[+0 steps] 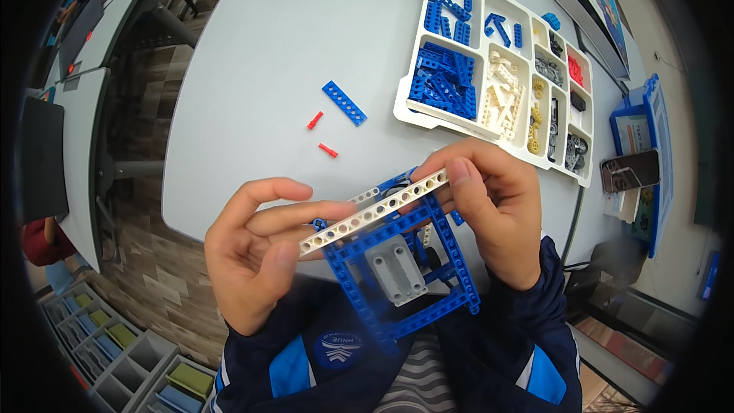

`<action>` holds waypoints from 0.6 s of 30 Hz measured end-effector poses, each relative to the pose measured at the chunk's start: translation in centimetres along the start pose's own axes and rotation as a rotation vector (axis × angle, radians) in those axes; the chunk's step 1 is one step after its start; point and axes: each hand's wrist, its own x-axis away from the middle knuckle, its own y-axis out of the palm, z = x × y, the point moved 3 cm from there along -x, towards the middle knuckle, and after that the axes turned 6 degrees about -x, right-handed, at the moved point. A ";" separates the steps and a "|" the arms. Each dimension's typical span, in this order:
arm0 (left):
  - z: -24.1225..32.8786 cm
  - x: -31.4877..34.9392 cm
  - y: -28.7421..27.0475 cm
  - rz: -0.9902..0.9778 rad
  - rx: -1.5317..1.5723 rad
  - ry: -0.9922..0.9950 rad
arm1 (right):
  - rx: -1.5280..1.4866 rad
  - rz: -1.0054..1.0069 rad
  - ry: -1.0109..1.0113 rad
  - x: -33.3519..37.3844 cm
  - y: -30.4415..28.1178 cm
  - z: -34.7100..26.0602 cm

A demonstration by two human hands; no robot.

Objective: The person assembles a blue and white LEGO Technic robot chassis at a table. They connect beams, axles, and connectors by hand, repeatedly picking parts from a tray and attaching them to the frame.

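Note:
A long white beam point(375, 212) with a row of holes slants across the middle, between my two hands. My left hand point(256, 248) grips its lower left end between thumb and fingers. The upper right end is pinched by my right hand point(489, 203), whose thumb lies on top. Along and below the beam is a blue brick-built frame point(468, 279) with a grey block point(396, 270) inside it. Part of the frame's far side is hidden by the beam and my fingers. Beyond my hands lie two red pegs point(328, 151) and a blue perforated plate point(344, 103).
At the right stands a white sorting tray point(405, 113) with blue, white, red, grey and yellow parts in compartments. Past it are a box point(592, 8), a blue bin point(654, 153) and a phone point(630, 171). Storage trays point(126, 352) sit low at the left.

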 end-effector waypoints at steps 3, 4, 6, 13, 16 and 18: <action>0.2 0.1 0.1 0.006 0.019 -0.002 | -0.006 0.017 0.017 -0.2 0.1 0.0; 0.2 0.1 0.1 -0.002 0.006 0.006 | -0.006 0.010 0.013 -0.2 0.2 -0.1; 0.3 0.0 0.3 -0.011 0.014 0.026 | -0.021 0.011 0.015 -0.3 0.2 -0.2; 1.1 0.0 0.5 0.008 0.028 -0.075 | 0.017 0.046 0.081 -0.1 -0.1 0.1; 1.2 0.1 0.4 0.010 0.034 -0.093 | 0.005 0.058 0.051 -0.1 -0.1 0.5; 0.7 0.1 0.4 0.025 0.066 -0.079 | 0.006 0.035 0.015 -0.1 0.0 0.5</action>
